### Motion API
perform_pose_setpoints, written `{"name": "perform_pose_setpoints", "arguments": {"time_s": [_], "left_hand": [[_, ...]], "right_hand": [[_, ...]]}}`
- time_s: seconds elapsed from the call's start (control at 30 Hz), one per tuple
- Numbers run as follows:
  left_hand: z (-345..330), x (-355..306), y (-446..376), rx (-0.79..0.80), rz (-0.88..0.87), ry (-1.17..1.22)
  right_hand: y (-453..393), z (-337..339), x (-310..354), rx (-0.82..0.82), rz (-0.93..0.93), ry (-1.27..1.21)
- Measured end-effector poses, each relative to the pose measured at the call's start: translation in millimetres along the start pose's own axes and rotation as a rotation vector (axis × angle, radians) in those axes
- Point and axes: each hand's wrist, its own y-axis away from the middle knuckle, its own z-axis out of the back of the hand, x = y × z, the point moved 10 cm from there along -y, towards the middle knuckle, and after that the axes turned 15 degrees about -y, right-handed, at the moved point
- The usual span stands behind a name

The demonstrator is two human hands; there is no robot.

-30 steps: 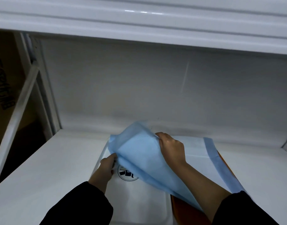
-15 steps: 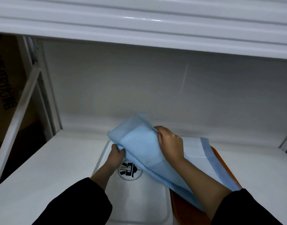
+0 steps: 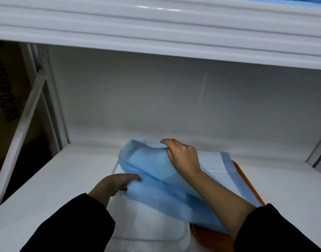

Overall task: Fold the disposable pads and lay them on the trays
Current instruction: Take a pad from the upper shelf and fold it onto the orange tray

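Two hands on one disposable pad [image 3: 156,171], blue side up, mid-fold over the trays. Right hand [image 3: 183,157]: grip closed on the far folded edge, fingers curled over it, lifting so the sheet can swing across. Left hand [image 3: 118,184]: grip pinching the near-left edge, thumb on top, apparently to keep the layers aligned. The pad's right portion lies flat, white side up, on the orange tray [image 3: 246,180]; the lifted part hangs over the white tray [image 3: 147,231] beside it. Both trays sit on the white shelf [image 3: 65,179]. Judgement: fold not yet creased; edges may slip out of register.
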Motion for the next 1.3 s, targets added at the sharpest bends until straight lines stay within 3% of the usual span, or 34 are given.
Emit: {"name": "perform_pose_setpoints", "arguments": {"time_s": [0.07, 0.2, 0.3, 0.4, 0.57, 0.67, 0.9, 1.07, 1.2, 1.3], "left_hand": [[-5, 0, 4, 0.048, -0.101, -0.058], [2, 10, 20, -0.077, -0.154, -0.066], [-6, 13, 27, -0.014, -0.169, -0.073], [-5, 11, 39, -0.05, -0.133, -0.042], [12, 43, 43, -0.136, 0.137, 0.157], [20, 50, 46, -0.204, 0.114, 0.322], [-13, 84, 79, -0.005, 0.221, 0.208], [-35, 78, 98, 0.175, 0.1, 0.192], [-26, 45, 106, -0.063, -0.071, 0.253], [-21, 14, 110, -0.119, -0.129, 0.424]], "right_hand": [[8, -7, 6, 0.035, 0.009, 0.005], [25, -19, 21, 0.127, 0.0, 0.008], [32, -23, 26, 0.189, -0.019, 0.028], [34, -22, 24, 0.226, -0.053, 0.039], [31, -13, 15, 0.232, -0.145, 0.051], [29, -5, 12, 0.187, -0.201, -0.022], [44, -9, 12, 0.329, -0.345, -0.105], [63, -14, 22, 0.392, -0.367, -0.117], [64, -13, 25, 0.389, -0.36, -0.116], [51, -6, 25, 0.335, -0.326, -0.099]]}}
